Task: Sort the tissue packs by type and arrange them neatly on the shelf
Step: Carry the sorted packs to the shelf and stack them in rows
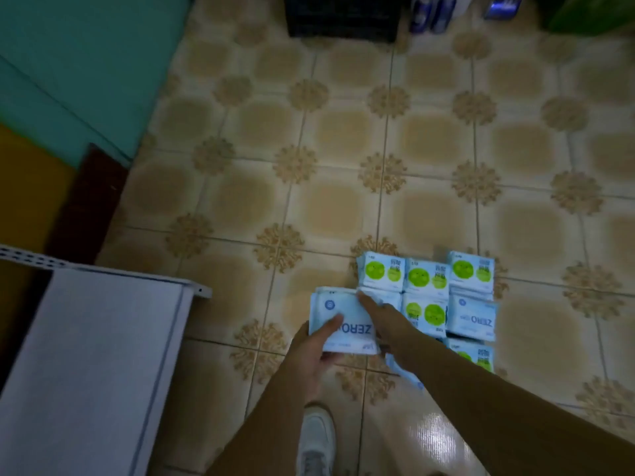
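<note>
A pale blue pack printed ZERO (338, 312) is held above the tiled floor by both hands. My left hand (318, 352) grips its near left edge, thumb on top. My right hand (381, 321) lies across its right side, fingertips at the far edge. To the right, several packs lie in rows on the floor: ones with green circles (381, 271), (426, 276), (472, 267), (424, 312) and another ZERO pack (472, 319). More packs sit partly hidden under my right forearm. The white shelf (103, 355) stands at lower left.
A dark crate (343, 18) and blue packages (433, 12) stand at the far edge of the floor. A teal wall (68, 63) and a dark wooden frame (89, 201) run along the left. My white shoe (316, 441) is below the hands.
</note>
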